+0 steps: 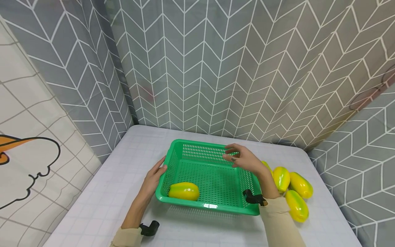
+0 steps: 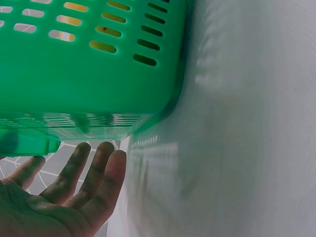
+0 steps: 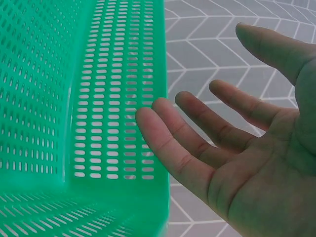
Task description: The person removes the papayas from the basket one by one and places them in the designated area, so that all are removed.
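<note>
A green plastic basket (image 1: 210, 175) with slotted walls stands on the table. Inside its near left corner lies one glossy, oblong yellow-green fruit (image 1: 184, 191), papaya-like in shape. My left hand (image 1: 153, 176) is at the basket's left side, fingertips right by the rim; in the left wrist view the left fingers (image 2: 106, 175) are extended beside the wall. Over the back right part of the basket hovers my right hand (image 1: 243, 158), its fingers loosely bent and nothing in them. The right wrist view shows this hand (image 3: 242, 153) palm and spread fingers overlapping the slotted wall.
To the right of the basket lies a group of similar yellow-green fruits (image 1: 297, 206), one partly hidden behind the right forearm. A pale cloth covers the table (image 1: 123, 164). Grey patterned curtains (image 1: 197, 68) hang behind and at the sides.
</note>
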The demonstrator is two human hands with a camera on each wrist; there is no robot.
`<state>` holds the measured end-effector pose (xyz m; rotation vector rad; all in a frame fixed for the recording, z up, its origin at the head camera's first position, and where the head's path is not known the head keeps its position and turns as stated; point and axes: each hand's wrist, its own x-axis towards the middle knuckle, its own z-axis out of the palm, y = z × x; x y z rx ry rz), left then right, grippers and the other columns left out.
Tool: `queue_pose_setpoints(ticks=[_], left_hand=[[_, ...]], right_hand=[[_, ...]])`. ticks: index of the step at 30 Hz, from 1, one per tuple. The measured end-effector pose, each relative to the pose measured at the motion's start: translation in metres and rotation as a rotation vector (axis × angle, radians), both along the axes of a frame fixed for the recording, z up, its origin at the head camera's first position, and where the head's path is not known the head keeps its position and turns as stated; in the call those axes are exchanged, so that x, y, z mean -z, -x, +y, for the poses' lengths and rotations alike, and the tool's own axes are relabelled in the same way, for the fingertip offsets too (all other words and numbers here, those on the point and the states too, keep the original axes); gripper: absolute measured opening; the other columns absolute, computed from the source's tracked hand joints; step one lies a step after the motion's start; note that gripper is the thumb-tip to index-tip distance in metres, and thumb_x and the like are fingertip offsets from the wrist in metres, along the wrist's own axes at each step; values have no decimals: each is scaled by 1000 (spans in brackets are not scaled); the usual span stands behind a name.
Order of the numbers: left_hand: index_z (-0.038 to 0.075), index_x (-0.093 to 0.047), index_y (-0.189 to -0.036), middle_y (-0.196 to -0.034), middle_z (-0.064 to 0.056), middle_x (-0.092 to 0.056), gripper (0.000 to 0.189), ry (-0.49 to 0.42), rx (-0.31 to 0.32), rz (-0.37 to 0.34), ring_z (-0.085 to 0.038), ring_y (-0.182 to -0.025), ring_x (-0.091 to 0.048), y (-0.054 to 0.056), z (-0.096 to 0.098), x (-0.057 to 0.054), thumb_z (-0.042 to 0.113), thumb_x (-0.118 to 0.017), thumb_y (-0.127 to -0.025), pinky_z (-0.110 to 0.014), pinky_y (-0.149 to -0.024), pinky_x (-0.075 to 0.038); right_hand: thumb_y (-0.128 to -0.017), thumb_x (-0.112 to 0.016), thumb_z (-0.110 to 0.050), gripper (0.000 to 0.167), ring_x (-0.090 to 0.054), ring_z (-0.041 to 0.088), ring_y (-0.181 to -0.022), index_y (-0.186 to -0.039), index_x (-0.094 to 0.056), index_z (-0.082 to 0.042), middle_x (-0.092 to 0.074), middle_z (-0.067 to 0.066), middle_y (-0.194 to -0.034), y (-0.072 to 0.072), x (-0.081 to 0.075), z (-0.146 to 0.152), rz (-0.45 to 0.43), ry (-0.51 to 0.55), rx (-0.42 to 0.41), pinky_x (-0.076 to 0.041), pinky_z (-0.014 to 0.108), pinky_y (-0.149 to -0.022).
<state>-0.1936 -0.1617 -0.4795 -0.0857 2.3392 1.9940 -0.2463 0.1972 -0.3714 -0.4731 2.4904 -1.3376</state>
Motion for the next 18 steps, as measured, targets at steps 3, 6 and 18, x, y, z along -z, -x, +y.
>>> queue_pose_setpoints(ticks=[3, 6, 18], left_hand=[[21, -32, -168, -177, -12, -27, 61, 5, -2, -3, -39, -165, -22, 0, 0, 0, 43, -46, -113, -62, -131, -27], [21, -32, -168, -177, -11, -27, 61, 8, -4, -5, -38, -165, -21, 0, -1, 0, 43, -46, -113, -61, -131, -26], [21, -32, -168, -177, -12, -27, 61, 4, -3, 3, -39, -165, -22, -1, 0, 0, 43, -46, -113, -61, -130, -28]], right_hand=[[-107, -65, -24, 56, -64, 46, -131, -153, -47, 3, -55, 33, -150, 0, 2, -6, 5, -22, 0, -65, 51, -91], [-107, -65, -26, 57, -65, 45, -131, -153, -47, 2, -55, 32, -151, 1, 5, -12, 5, -36, -7, -65, 49, -89], [-106, -67, -27, 58, -66, 43, -130, -154, -48, 1, -57, 30, -150, 4, 12, -29, -11, -48, -45, -65, 46, -89]])
